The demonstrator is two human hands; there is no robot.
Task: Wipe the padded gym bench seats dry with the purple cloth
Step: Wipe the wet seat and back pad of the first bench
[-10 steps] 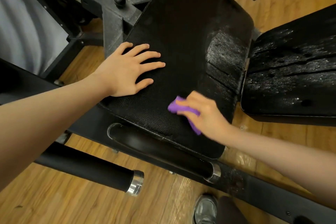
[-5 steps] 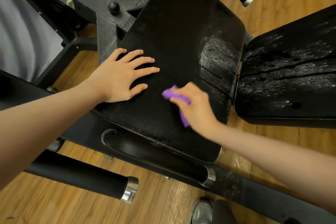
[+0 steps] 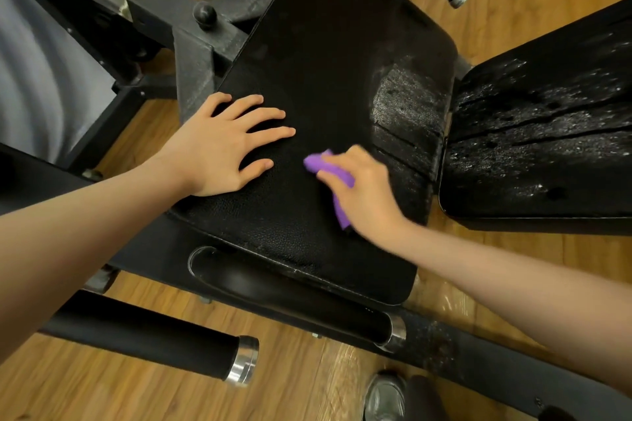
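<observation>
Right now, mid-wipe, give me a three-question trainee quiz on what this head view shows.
1. True or false: the left hand lies flat, fingers spread, on the near seat pad.
2. Which hand grips the purple cloth? A) left hand B) right hand C) neither
3. Fill in: the pad most covered in droplets is the ____ pad.

Key:
1. True.
2. B; the right hand holds the cloth against the near seat pad, left of its wet patch.
3. Right-side; it glistens across nearly its whole surface and no hand or cloth is on it.
</observation>
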